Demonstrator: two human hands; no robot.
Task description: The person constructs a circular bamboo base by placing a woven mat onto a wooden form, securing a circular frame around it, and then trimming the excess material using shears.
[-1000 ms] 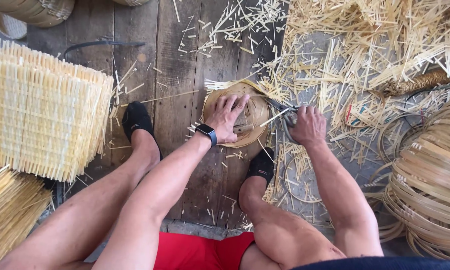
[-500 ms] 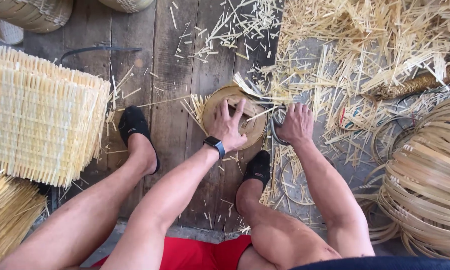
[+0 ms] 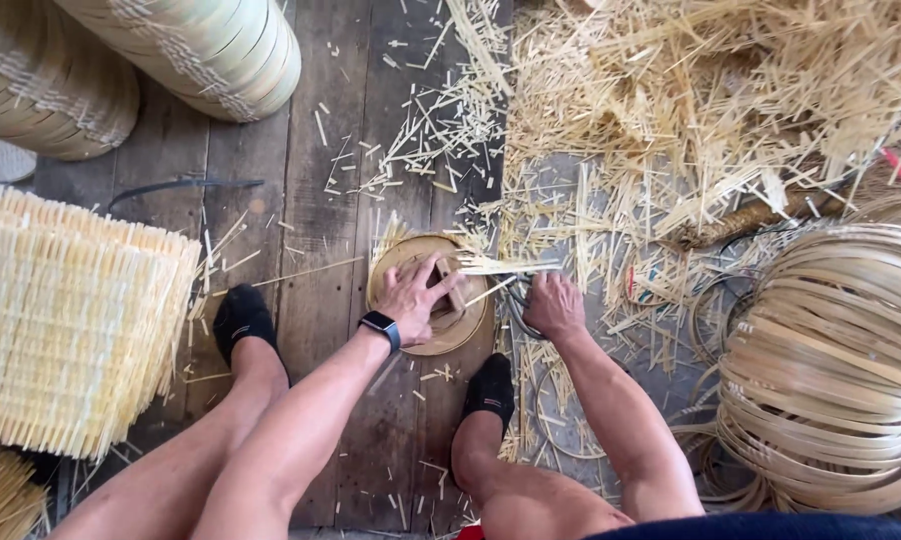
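A small round bamboo tray (image 3: 402, 256) lies on the wooden plank floor between my feet. My left hand (image 3: 415, 295), with a black watch on the wrist, presses flat on top of it, fingers spread. A bundle of thin pale bamboo strips (image 3: 505, 266) sticks out from the tray's right rim. My right hand (image 3: 555, 305) is a closed fist just right of the tray, gripping a dark cutting tool (image 3: 519, 312) whose blades are mostly hidden. The tool's tip sits at the strips.
A stack of woven bamboo mats (image 3: 70, 320) stands at the left. Rolled hoop stacks (image 3: 200, 50) lie at the top left. Coiled bamboo hoops (image 3: 830, 370) fill the right, and a heap of cut strips (image 3: 720, 100) covers the top right. My black-socked feet (image 3: 242, 315) flank the tray.
My left hand has turned the tray, so the loose strips now point right. My right hand has come down closer to the tray's rim. The view has drawn nearer.
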